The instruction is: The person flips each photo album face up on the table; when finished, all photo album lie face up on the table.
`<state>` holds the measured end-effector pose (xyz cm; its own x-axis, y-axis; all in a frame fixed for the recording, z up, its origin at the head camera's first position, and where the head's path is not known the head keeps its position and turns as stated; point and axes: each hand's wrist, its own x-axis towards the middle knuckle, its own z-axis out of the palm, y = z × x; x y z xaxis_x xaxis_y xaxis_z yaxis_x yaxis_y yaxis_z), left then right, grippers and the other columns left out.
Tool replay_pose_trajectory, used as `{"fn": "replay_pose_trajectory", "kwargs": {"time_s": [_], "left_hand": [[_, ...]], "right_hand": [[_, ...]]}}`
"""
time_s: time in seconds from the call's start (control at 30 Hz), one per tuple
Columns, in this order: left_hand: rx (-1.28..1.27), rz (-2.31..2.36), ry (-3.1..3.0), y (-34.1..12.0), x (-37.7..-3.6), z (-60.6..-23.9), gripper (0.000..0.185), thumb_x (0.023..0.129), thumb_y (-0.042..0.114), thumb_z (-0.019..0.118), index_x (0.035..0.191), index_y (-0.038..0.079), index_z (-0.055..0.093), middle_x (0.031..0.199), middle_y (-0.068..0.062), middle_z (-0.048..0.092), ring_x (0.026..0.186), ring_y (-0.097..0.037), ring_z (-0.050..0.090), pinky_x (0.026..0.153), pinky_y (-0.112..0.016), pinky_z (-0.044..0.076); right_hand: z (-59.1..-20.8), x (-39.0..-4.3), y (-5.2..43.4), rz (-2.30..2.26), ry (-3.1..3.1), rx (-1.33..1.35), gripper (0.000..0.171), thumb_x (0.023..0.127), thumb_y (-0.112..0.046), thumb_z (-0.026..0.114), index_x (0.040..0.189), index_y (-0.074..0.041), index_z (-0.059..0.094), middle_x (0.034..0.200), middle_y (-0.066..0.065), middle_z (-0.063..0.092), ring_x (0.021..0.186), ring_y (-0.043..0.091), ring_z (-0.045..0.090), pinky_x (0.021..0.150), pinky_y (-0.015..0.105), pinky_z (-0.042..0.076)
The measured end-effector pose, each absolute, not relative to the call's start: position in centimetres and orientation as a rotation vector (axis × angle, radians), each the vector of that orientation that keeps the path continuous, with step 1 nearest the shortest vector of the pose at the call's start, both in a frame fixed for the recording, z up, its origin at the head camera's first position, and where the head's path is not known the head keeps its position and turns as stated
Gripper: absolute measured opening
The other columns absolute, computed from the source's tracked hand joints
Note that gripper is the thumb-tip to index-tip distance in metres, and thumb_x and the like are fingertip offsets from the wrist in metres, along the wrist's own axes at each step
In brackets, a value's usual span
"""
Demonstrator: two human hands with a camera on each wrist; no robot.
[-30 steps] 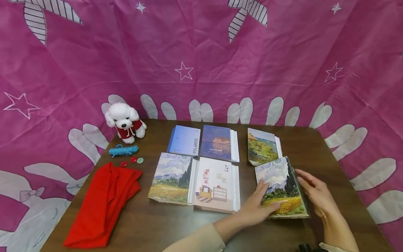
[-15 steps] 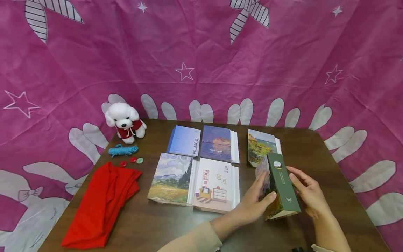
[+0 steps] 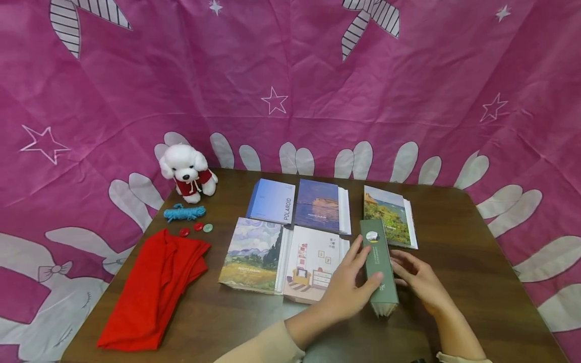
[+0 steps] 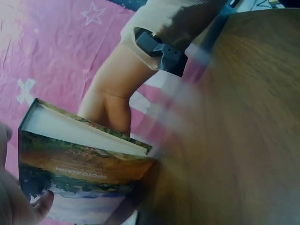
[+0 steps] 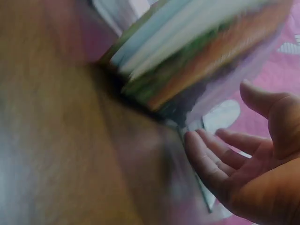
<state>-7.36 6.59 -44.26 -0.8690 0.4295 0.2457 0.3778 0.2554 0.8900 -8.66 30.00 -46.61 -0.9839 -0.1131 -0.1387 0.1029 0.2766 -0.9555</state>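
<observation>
A thick photo album (image 3: pixel 379 259) stands on edge with its green spine turned up and its pages down. My left hand (image 3: pixel 347 282) holds it from the left, thumb over the spine and fingers at the upper part. The painted landscape cover (image 4: pixel 79 173) of this album shows in the left wrist view. On its other side is my right hand (image 3: pixel 419 277), fingers loosely bent beside the cover. In the right wrist view the right hand's thumb and fingers (image 5: pixel 206 159) are spread apart near the album's lower edge, holding nothing.
Left of the hands lie a landscape album (image 3: pixel 251 254), a room-picture album (image 3: pixel 313 264), a blue Polaroid album (image 3: pixel 272 200) and a sea-cliff album (image 3: pixel 317 204). A garden album (image 3: pixel 392 214) lies behind. Farther left are a toy dog (image 3: pixel 186 171), blue cord (image 3: pixel 184 213), buttons (image 3: pixel 198 227) and red cloth (image 3: pixel 152 292).
The held album has turned from cover-up to spine-up and shifted left toward the room-picture album. Both hands moved left with it. The garden album's right side now looks lower and flatter.
</observation>
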Motion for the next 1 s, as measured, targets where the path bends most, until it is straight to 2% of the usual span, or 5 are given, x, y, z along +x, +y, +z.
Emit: {"fn": "replay_pose_trajectory", "kwargs": {"time_s": [0.13,0.3,0.53,0.73,1.0], "left_hand": [[0.710,1.748,2.428,5.9,-7.2,-44.7,0.068,0.105,0.041,0.049,0.156,-0.001,0.033,0.168,-0.008,0.017,0.152,-0.028,0.023,0.117,-0.042,0.034],[0.601,1.773,2.333,6.1,-7.1,-46.1,0.069,0.104,0.040,0.054,0.156,0.000,0.033,0.166,-0.014,0.022,0.151,-0.032,0.024,0.117,-0.044,0.035],[0.452,1.775,2.183,7.8,-7.9,-46.9,0.074,0.101,0.042,0.057,0.160,0.007,0.028,0.166,-0.010,0.023,0.149,-0.029,0.030,0.112,-0.038,0.040],[0.326,1.733,2.066,8.4,-8.5,-47.0,0.076,0.100,0.045,0.053,0.162,0.011,0.025,0.164,-0.009,0.029,0.148,-0.030,0.033,0.118,-0.047,0.032],[0.322,1.699,2.131,7.3,-9.1,-46.6,0.078,0.101,0.044,0.056,0.162,0.009,0.023,0.166,-0.012,0.022,0.143,-0.037,0.039,0.115,-0.047,0.036]], "right_hand": [[-47.4,-8.5,30.3,-1.729,2.347,0.050,0.062,0.107,-0.028,0.054,0.151,0.010,0.033,0.144,0.033,0.047,0.109,-0.002,0.059,0.094,0.029,0.055],[-47.7,-8.5,30.5,-1.663,2.410,0.100,0.063,0.107,-0.031,0.052,0.154,0.005,0.030,0.152,0.032,0.038,0.132,0.026,0.048,0.090,0.012,0.044],[-46.8,-8.8,31.7,-1.657,2.413,0.129,0.070,0.107,-0.031,0.053,0.158,0.005,0.020,0.160,0.034,0.020,0.146,0.050,0.022,0.114,0.066,0.024],[-46.7,-8.8,32.1,-1.605,2.428,0.161,0.076,0.106,-0.035,0.055,0.159,0.005,0.017,0.162,0.035,0.008,0.147,0.056,0.008,0.113,0.071,0.016],[-46.6,-8.6,31.5,-1.509,2.506,0.141,0.077,0.104,-0.039,0.056,0.158,0.004,0.020,0.161,0.037,0.010,0.146,0.057,0.011,0.113,0.071,0.019]]}}
